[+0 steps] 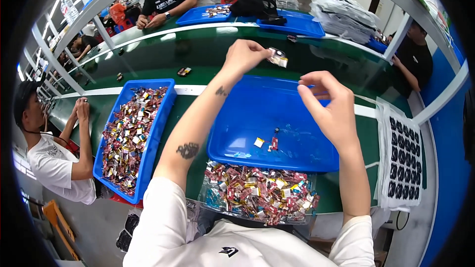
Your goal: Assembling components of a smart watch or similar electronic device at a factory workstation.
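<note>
So the left hand (243,55) is up and stretched out past the blue tray (277,158), fingertips pinching a small flat silvery pouch cell (278,58) that sticks out to the right of the grip, long side tilted slightly down. The right hand (330,104) sits nearer the body and further right, thumb and forefinger curled close but holding nothing I can see. Left is clearly nearer.

We've got a long glossy green workbench (198,59) here. Sitting right on it: a nearly bare blue plastic tray (297,153), another blue tray heaped with little colourful packets (129,133), and a clear tub of packets (260,193).
</note>
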`<state>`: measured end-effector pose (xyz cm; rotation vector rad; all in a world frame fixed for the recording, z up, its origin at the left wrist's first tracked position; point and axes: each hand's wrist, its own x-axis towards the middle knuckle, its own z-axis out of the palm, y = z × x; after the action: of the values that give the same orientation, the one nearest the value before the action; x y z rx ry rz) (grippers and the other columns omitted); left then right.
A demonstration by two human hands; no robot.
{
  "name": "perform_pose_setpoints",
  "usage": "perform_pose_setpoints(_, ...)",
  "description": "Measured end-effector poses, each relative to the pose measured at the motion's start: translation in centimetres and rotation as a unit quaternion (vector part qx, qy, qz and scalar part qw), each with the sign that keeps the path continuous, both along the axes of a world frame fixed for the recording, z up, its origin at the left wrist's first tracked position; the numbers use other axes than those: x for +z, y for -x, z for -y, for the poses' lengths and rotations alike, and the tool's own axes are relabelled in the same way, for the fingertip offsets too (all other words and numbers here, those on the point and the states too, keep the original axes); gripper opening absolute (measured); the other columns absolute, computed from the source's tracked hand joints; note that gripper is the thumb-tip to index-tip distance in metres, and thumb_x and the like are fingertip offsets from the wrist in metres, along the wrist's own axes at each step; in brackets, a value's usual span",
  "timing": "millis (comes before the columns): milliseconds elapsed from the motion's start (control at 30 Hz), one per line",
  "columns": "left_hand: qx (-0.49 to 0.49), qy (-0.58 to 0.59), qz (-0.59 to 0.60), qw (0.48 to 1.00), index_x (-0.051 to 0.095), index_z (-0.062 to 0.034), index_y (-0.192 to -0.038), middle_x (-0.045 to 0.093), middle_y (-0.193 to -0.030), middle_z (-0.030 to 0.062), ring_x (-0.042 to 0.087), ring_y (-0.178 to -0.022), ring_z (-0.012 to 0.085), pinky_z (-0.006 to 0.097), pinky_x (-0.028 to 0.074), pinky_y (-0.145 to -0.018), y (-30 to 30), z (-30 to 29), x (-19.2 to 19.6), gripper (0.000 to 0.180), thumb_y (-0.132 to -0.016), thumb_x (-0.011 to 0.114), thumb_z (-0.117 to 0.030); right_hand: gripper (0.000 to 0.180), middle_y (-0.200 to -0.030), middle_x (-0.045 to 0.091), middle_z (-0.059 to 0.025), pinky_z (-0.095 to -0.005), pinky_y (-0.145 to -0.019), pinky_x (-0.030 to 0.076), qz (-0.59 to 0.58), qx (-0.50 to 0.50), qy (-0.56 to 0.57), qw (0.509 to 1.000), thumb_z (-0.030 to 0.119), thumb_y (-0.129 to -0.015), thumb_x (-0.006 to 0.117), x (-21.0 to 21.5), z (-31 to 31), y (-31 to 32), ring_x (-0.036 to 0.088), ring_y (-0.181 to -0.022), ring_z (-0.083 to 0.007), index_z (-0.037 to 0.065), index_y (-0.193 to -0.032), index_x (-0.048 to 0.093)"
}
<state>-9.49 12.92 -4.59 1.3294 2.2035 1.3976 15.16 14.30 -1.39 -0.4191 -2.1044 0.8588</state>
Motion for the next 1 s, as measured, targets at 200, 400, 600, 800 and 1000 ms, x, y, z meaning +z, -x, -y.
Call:
perform_pose_setpoints(200, 0.099, 0.267, -0.054, 0.957, 0.074, -0.0105, -0.085, 0.070, -0.092, 0.0105, 0.067, -0.088, 0.0253, 0.034, 0.052, -0.076, 5.6, -6.9, -6.7, 0.039, -0.060, 0.083, -0.039, 0.035, -0.101, 0.064, -0.0071, -0.0373, -0.082, 0.050, 0.388, 0.143, -0.192, 0.890, 0.010, -0.072, 0.071, -3.8, 0.0, 0.4, 0.061, -0.096, -0.0265, 0.012, -0.107, 0.066)
perform_pose_setpoints(400, 0.065, 0.151, -0.125, 0.978, 0.074, -0.0124, -0.089, 0.070, -0.090, 0.0104, 0.067, -0.086, 0.0258, 0.036, 0.052, -0.078, 2.7, -5.0, -5.6, 0.033, -0.073, 0.070, -0.041, 0.018, -0.085, 0.059, -0.0075, -0.0374, -0.076, 0.051, 0.376, 0.154, -0.232, 0.883, 0.008, -0.072, 0.069, -5.8, 0.2, 0.5, 0.060, -0.090, -0.0260, 0.009, -0.090, 0.069)
perform_pose_setpoints(600, -0.007, 0.045, -0.134, 0.990, 0.072, -0.0082, -0.092, 0.070, -0.086, 0.0114, 0.067, -0.081, 0.0227, 0.033, 0.052, -0.076, 1.6, 2.0, -3.7, 0.026, -0.078, 0.067, -0.030, 0.008, -0.077, 0.063, -0.0096, -0.0329, -0.064, 0.048, 0.259, 0.182, -0.150, 0.937, 0.010, -0.077, 0.061, -2.7, -1.0, -0.7, 0.061, -0.072, -0.0244, 0.003, -0.077, 0.063)
perform_pose_setpoints(800, 0.027, -0.002, -0.163, 0.986, 0.070, -0.0048, -0.094, 0.069, -0.086, 0.0105, 0.063, -0.078, 0.0191, 0.031, 0.049, -0.073, 1.6, 8.2, -4.2, 0.025, -0.080, 0.066, -0.025, 0.007, -0.072, 0.062, -0.0051, -0.0247, -0.058, 0.044, 0.137, 0.323, 0.035, 0.936, 0.009, -0.076, 0.063, -0.3, 1.8, -4.7, 0.057, -0.064, -0.0124, 0.001, -0.075, 0.063)
perform_pose_setpoints(1000, -0.002, -0.037, -0.120, 0.992, 0.067, -0.0014, -0.097, 0.067, -0.088, 0.0092, 0.059, -0.083, 0.0158, 0.029, 0.047, -0.077, 0.7, 10.6, -5.5, 0.021, -0.083, 0.064, -0.017, 0.013, -0.083, 0.058, -0.0047, -0.0340, -0.068, 0.048, 0.171, 0.158, -0.174, 0.957, 0.018, -0.080, 0.068, -4.3, 4.5, -9.6, 0.056, -0.079, -0.0222, 0.006, -0.086, 0.065)
